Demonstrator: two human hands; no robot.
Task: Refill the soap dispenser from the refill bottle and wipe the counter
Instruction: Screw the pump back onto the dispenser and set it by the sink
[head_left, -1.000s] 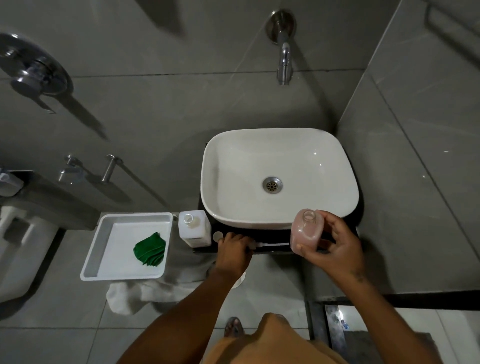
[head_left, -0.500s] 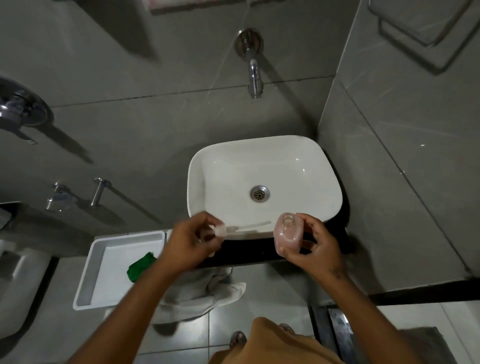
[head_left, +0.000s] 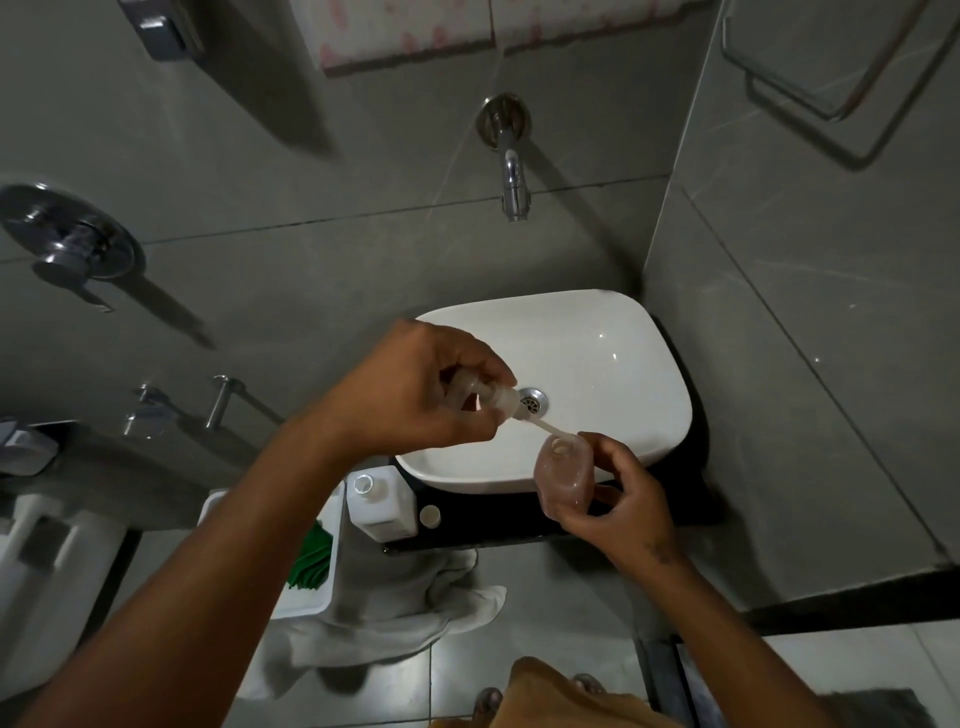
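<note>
My right hand (head_left: 621, 496) grips the pinkish soap dispenser bottle (head_left: 563, 478), its neck uncovered, over the front rim of the white basin (head_left: 623, 364). Above and to its left, my left hand (head_left: 421, 387) holds the clear pump head (head_left: 501, 400); the pump's dip tube (head_left: 550, 428) slants down with its tip at the bottle's mouth. The white refill bottle (head_left: 382, 501) stands uncapped on the dark counter (head_left: 493, 522) left of the basin, its small round cap (head_left: 429, 515) lying beside it. A green cloth (head_left: 311, 564) lies in a white tray (head_left: 306, 605), partly hidden by my left forearm.
A wall tap (head_left: 511, 171) hangs above the basin. A shower mixer (head_left: 72, 249) and two small valves (head_left: 182, 405) are on the left wall. A white towel (head_left: 395, 618) hangs below the counter. A toilet (head_left: 47, 571) stands at the far left, a towel rack (head_left: 836, 78) at the upper right.
My left hand picked the pump up from the counter and carried it up and right, bringing the tube's tip to the bottle's mouth. The camera tilted upward; my right hand stayed on the dispenser.
</note>
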